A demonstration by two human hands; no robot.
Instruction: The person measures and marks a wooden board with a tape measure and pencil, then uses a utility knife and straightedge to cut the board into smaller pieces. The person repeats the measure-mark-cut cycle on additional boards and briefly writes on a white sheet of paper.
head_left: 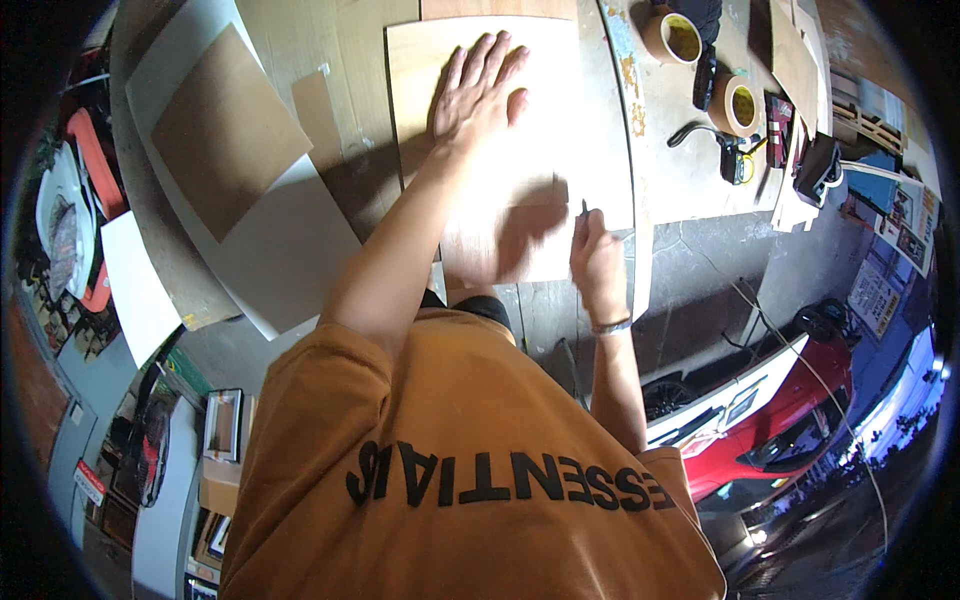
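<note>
Wooden panel [500, 165]: flat on the worktop [350, 50]; looks light, thin, stiff, perhaps slippery.
Panel hold: opposite edges, likely.
Left grip [484, 88]: flat on the panel, fingers slightly apart, clamping nothing.
Right grip [599, 262]: closed around a slim dark-tipped tool [584, 208] near the panel's lower right.

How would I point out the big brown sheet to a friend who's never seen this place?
On the worktable, find the left hand lying flat on a pale board. To that hand's left, a long whitish sheet lies slanted, with the brown sheet on it. It is far larger than the narrow brown piece on its right.
</note>
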